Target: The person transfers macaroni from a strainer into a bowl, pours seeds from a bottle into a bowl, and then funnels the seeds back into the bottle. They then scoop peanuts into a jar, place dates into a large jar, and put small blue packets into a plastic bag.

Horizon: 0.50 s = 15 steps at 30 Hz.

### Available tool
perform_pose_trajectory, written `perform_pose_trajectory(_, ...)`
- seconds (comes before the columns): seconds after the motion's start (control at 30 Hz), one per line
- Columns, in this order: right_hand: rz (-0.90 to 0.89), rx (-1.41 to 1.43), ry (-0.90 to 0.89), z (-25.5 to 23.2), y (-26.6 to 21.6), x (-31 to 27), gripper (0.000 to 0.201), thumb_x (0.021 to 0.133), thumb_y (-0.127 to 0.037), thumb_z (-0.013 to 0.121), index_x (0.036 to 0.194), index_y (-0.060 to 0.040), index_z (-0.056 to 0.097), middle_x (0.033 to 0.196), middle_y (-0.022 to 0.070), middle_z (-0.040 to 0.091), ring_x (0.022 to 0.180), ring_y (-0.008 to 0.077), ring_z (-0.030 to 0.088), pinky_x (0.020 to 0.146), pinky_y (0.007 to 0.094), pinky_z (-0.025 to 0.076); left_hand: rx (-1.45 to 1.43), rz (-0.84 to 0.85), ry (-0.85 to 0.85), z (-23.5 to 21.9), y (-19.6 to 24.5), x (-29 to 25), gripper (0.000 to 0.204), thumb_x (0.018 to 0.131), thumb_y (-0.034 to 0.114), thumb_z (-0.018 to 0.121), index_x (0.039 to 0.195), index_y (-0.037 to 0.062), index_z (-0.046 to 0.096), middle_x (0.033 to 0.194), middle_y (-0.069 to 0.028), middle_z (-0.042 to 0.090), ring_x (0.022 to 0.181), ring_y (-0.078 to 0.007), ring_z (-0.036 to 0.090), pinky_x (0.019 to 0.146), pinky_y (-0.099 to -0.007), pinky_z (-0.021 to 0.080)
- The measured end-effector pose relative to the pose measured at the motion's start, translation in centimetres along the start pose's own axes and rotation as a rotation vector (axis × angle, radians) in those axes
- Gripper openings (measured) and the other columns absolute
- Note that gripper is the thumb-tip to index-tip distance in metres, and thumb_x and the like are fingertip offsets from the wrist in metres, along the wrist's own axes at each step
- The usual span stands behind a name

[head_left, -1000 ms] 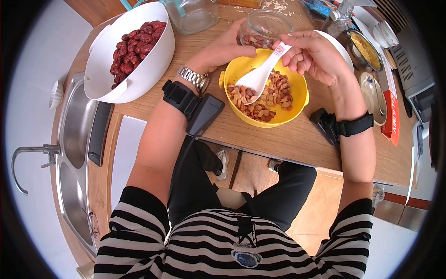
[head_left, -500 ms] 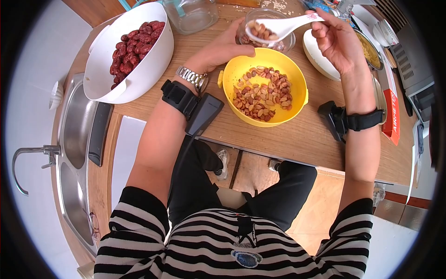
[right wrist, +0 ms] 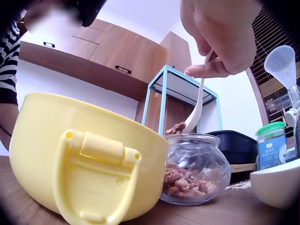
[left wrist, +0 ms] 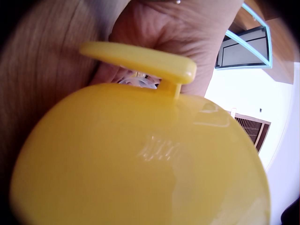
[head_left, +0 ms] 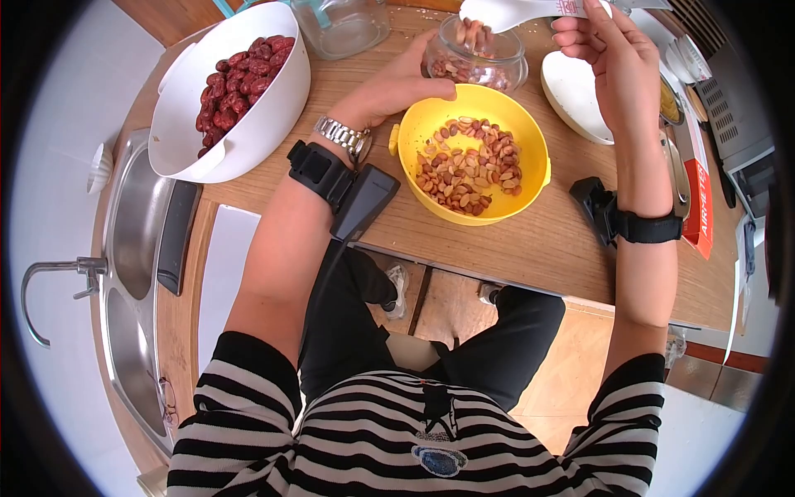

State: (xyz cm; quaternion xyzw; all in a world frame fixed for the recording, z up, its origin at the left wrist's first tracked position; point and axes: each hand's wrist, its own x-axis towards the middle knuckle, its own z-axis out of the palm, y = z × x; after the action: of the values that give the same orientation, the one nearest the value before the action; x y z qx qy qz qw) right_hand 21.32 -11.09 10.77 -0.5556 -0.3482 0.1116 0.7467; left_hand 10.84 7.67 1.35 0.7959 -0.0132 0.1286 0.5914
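A white soup spoon [head_left: 513, 10] is pinched by its handle in my right hand [head_left: 617, 70]. It tilts down over the mouth of a round glass jar [right wrist: 197, 161], and peanuts [right wrist: 176, 128] slide off its bowl at the rim. More peanuts lie in the bottom of the jar. My left hand [head_left: 397, 87] holds the jar from the left, fingers along its side and thumb between it and the yellow bowl [head_left: 464, 214]. Shelled peanuts [head_left: 472, 170] cover part of the bowl's floor. In the left wrist view the bowl's handle [left wrist: 140, 61] stands before the palm.
A white basin [head_left: 273, 108] of red dates stands left, beside a larger glass jar [head_left: 344, 29]. A white bowl [head_left: 575, 95] sits right of the glass jar. Farther right are a red box [head_left: 698, 207] and a microwave [head_left: 737, 120]. The sink [head_left: 137, 224] is at far left.
My right hand has lifted the spoon with peanuts from the yellow bowl, carried it over to the glass jar and tipped it there. My left hand has stayed at the jar.
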Motion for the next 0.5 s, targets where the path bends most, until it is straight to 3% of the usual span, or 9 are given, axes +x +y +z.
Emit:
perform_pose_trajectory(0.2,-0.290,-0.243,0.009,0.9,-0.1,-0.7,0.021,0.085,-0.018,0.046,0.081,-0.0005,0.057,0.060,0.0047,0.056,0.049,0.0087,0.053,0.046,0.0170,0.042,0.030,0.008,0.019,0.1,0.2,0.0,0.085,0.064,0.024,0.062,0.128,-0.0007,0.013,0.115,-0.0228,0.040,0.104,-0.0248,0.044,0.085,-0.0300,0.038)
perform_pose_trajectory(0.27,-0.469,-0.255,0.018,1.2,-0.2,-1.0,0.022,0.084,-0.018,0.046,0.079,0.0007,0.057,0.058,0.0045,0.055,0.045,0.0073,0.050,0.042,0.0154,0.040,0.025,-0.040,0.021,0.1,0.0,0.0,0.084,0.064,0.024,0.062,0.128,-0.0008,0.014,0.115,-0.0223,0.041,0.104,-0.0244,0.045,0.085,-0.0298,0.039)
perform_pose_trajectory(0.4,-0.446,-0.249,-0.086,0.8,-1.2,-1.5,0.023,0.084,-0.017,0.046,0.076,0.0009,0.057,0.057,0.0042,0.055,0.042,0.0057,0.048,0.037,0.0145,0.036,0.046,-0.041,0.016,-0.1,-0.7,0.3,0.083,0.065,0.023,0.062,0.128,-0.0008,0.014,0.116,-0.0211,0.041,0.105,-0.0236,0.044,0.086,-0.0293,0.038)
perform_pose_trajectory(0.47,-0.256,-0.184,-0.147,0.9,-1.1,-1.6,0.023,0.084,-0.016,0.046,0.073,0.0011,0.058,0.054,0.0034,0.054,0.038,0.0052,0.044,0.033,0.0149,0.032,-0.010,-0.012,-0.016,0.0,-0.7,0.4,0.081,0.065,0.022,0.061,0.127,-0.0009,0.015,0.115,-0.0194,0.042,0.105,-0.0226,0.045,0.086,-0.0289,0.038)
perform_pose_trajectory(0.5,-0.256,-0.184,-0.148,0.9,-1.4,-1.7,0.023,0.084,-0.016,0.046,0.073,0.0011,0.058,0.054,0.0034,0.054,0.038,0.0052,0.044,0.033,0.0149,0.032,-0.010,-0.012,-0.016,0.0,-0.6,0.4,0.081,0.065,0.022,0.061,0.127,-0.0009,0.015,0.115,-0.0194,0.042,0.105,-0.0226,0.045,0.086,-0.0289,0.038)
